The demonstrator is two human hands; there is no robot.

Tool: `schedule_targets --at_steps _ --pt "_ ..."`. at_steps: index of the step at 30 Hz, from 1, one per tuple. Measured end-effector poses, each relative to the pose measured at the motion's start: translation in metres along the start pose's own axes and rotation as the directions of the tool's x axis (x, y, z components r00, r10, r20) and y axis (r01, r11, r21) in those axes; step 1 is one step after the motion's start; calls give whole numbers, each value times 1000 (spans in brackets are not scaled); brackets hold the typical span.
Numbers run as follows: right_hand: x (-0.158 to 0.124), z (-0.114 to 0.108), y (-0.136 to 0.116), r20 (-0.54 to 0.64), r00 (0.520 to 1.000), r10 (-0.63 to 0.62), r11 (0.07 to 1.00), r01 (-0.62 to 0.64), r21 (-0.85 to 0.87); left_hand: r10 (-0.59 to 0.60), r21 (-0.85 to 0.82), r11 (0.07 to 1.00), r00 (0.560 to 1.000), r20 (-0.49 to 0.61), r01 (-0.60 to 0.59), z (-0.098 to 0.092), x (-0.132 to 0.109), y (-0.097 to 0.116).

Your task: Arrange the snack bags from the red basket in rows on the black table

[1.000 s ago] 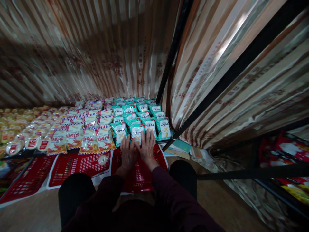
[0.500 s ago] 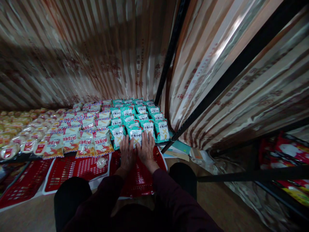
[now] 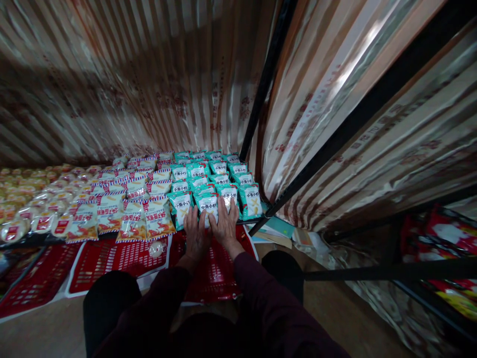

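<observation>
Teal-and-white snack bags [image 3: 208, 203] stand in rows at the right end of the shelf. My left hand [image 3: 197, 236] lies with outstretched fingers against the lower front of the front-row bags. Beside it, my right hand [image 3: 225, 223] rests flat, its fingers reaching up over the front bag and its right neighbour [image 3: 228, 193]. The thumbs nearly meet at the bag's lower edge. Neither hand is wrapped round a bag. The lower part of the front bags is hidden behind my fingers.
Orange-and-white snack bags [image 3: 132, 219] and round wrapped snacks [image 3: 44, 221] fill the shelf to the left. Red baskets [image 3: 112, 263] sit below its front edge. A black metal post [image 3: 290, 191] slants close on the right. Striped printed sheeting [image 3: 149, 89] hangs behind.
The fingers of my right hand have shifted slightly up and to the right over the bags. My left hand stays almost in place.
</observation>
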State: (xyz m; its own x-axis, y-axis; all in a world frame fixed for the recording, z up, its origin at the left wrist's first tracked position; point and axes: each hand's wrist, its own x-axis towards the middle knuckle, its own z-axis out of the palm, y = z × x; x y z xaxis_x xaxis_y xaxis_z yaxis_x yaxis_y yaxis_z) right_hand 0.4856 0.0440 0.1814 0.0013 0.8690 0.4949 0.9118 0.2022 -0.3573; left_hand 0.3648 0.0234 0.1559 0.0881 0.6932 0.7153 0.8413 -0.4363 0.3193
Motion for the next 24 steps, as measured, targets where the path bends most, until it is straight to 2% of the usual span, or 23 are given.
schedule_targets --at_steps 8,18,24 --pt "4 -1 -4 21 999 -25 1000 25 -2 -6 19 1000 999 -44 7 3 -2 -1" --pt "5 0 -6 33 999 -6 1000 6 -8 -33 -13 999 999 13 33 -2 1 -5" --pt "5 9 -1 -17 999 -37 999 37 -5 -28 0 1000 1000 11 28 -2 3 -6"
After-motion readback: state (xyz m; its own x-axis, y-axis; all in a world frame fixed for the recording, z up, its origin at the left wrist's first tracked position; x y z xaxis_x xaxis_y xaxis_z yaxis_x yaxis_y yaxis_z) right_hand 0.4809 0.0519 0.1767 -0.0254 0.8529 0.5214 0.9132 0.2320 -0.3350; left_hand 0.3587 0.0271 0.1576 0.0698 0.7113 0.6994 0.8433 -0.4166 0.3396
